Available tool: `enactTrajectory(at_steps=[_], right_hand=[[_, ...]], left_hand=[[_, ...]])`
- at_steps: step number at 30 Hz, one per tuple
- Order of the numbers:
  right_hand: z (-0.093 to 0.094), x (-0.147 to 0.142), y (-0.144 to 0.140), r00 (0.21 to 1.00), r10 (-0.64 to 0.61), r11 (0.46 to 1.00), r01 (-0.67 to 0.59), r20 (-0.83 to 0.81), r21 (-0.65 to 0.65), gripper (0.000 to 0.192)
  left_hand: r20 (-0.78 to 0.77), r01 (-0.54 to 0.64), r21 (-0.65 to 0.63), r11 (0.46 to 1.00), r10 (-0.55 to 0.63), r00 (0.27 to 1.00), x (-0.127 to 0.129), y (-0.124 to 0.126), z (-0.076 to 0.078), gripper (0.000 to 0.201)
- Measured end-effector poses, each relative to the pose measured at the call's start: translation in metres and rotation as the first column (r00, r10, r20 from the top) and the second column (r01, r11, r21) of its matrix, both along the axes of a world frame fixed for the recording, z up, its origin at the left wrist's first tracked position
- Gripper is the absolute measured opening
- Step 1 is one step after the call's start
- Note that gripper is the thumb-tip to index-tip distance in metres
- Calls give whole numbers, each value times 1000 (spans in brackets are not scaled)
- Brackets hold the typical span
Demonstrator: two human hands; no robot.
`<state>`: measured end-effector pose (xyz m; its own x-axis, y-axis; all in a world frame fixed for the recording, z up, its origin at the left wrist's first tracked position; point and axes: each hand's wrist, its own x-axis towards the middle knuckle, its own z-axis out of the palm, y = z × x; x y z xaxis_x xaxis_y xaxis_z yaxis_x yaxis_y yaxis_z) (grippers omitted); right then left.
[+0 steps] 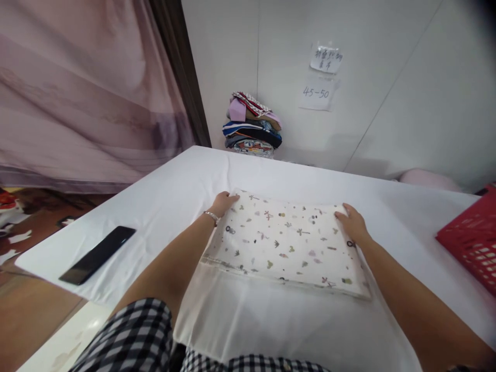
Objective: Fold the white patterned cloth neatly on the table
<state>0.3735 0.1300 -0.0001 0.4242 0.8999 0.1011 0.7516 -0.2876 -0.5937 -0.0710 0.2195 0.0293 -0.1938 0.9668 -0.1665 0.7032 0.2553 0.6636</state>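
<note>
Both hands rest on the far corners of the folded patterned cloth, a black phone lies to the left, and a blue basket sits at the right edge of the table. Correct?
Not quite: the basket is red, not blue, as the head view shows. The rest holds: the left hand and right hand rest on the far corners of the folded patterned cloth, and the black phone lies to the left.

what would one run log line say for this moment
left hand: flat on folded white printed cloth far-left corner | right hand: flat on far-right corner | black phone: left on white table
</note>
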Motion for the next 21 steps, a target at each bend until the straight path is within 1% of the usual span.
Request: enactTrajectory(at_steps=[2, 4, 6, 8, 10, 14, 17, 19, 21], right_hand=[[6, 7, 11, 1000, -22, 998, 22, 4, 52, 57], [11, 10, 23, 997, -64, 997, 62, 38, 43, 58], [13, 8, 31, 989, -77, 996, 83, 127, -43, 58], [9, 4, 34, 969, -38, 985, 77, 244, -153, 54], [4, 0, 33, 944, 13, 975, 61, 330, -213, 49], [-1, -3, 29, 916, 36, 973, 60, 399, -224, 46], [1, -4, 26, 897, 48, 968, 67, 440, -242, 46], [2, -6, 21, 877, 76, 965, 55, 474, -256, 45], [1, -7, 11, 863, 113, 961, 32, 492, -276, 45]], left_hand=[[-17, -5, 103, 995, 7, 1000, 7, 8, 2, 41], [-65, -19, 171, 985, 30, 997, 16, 14, 1, 42], [-130, -23, 167, 986, 45, 991, 26, 19, -3, 46], [-194, -12, 130, 991, 37, 980, 32, 21, -9, 49], [-234, 9, 108, 994, 17, 972, 34, 21, -14, 51], [-271, 48, 105, 993, -18, 962, 34, 18, -18, 52], [-312, 118, 119, 986, -75, 947, 32, 12, -19, 55], [-319, 167, 134, 977, -117, 940, 28, 3, -21, 57], [-291, 194, 141, 971, -147, 946, 19, -12, -22, 59]])
